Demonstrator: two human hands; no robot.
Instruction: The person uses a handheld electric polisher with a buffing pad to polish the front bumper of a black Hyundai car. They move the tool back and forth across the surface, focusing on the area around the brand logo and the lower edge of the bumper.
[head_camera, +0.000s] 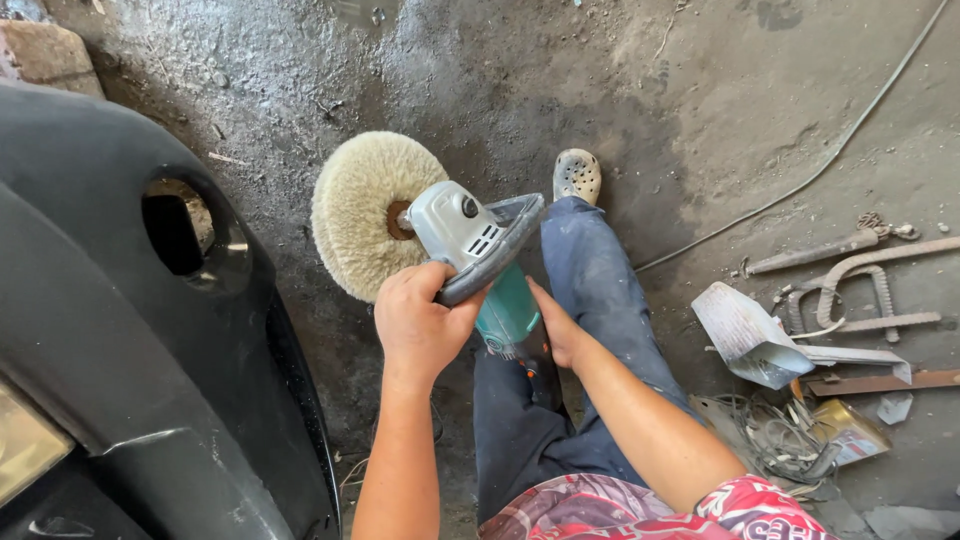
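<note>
Both hands grip a polisher (480, 260): left hand (420, 325) on its grey head, right hand (556, 325) around the teal body; fluffy cream wool pad (358, 212).

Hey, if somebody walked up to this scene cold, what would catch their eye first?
Most likely the big fluffy cream polishing pad at centre frame, mounted on a grey and teal polisher. The left hand grips its loop handle while the right hand holds the body from behind. Next, the glossy black car bumper filling the left side, and a heap of scrap metal on the concrete floor at right.
</note>
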